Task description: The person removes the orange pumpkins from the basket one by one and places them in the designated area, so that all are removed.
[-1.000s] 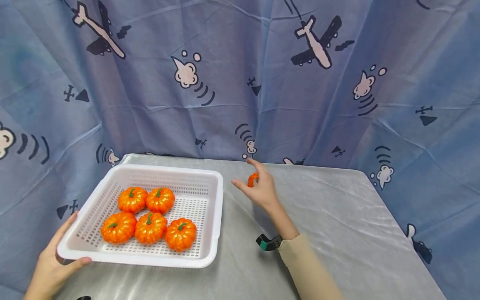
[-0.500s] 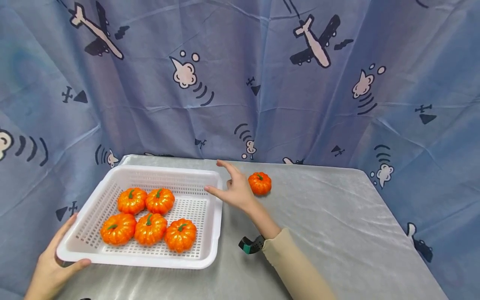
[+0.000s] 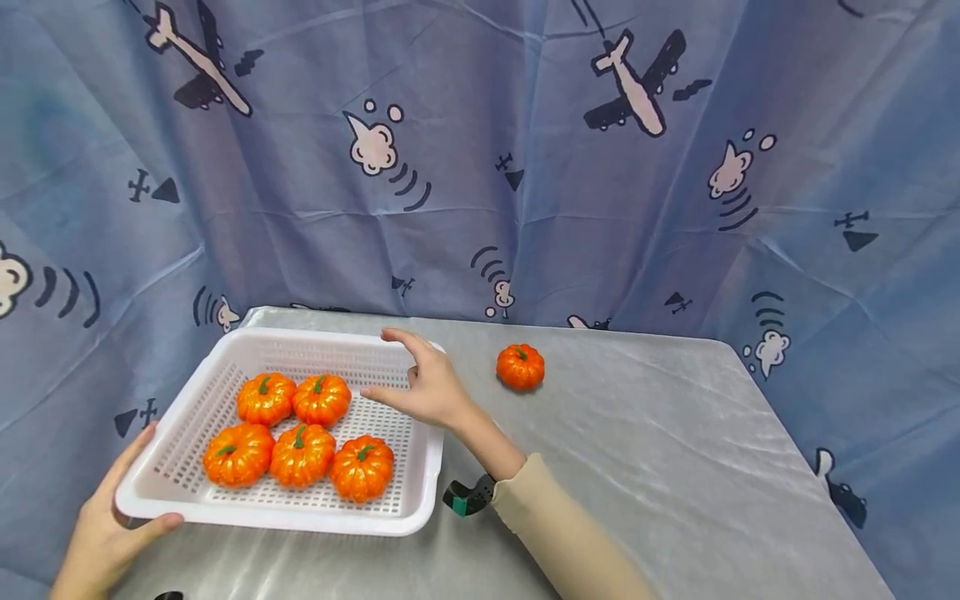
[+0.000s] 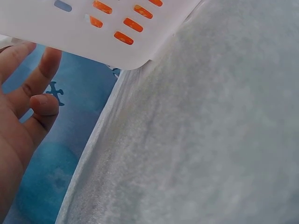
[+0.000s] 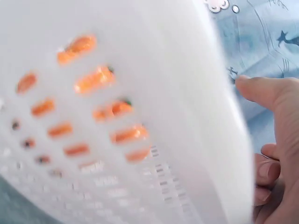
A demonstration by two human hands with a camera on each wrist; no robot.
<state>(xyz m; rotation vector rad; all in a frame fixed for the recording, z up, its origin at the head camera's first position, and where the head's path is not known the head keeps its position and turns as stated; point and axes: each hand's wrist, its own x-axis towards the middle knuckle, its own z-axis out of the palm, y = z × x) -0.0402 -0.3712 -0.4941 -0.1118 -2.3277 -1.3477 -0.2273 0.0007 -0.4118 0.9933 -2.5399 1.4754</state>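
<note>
White perforated basket [image 3: 420, 500] gripped at its near left corner by the left hand [image 3: 105, 533], thumb over the rim, fingers underneath. Sits on the grey tabletop [image 3: 675, 467], holding five orange pumpkins [image 3: 300, 454] in two rows, three near and two behind. Over the basket's far right corner, the right hand [image 3: 427, 387], fingers spread and loosely relaxed, grasping nothing, hovering just above the rim; seen from the right wrist, thumb [image 5: 261, 91] close beside the basket wall, contact not clear. Farther right and back, well apart from both hands, a sixth pumpkin [image 3: 521, 367] alone on the tabletop, upright, stem up. Nothing between it and the right hand. Behind everything, blue cloth [image 3: 480, 167] printed with aeroplanes and clouds.
</note>
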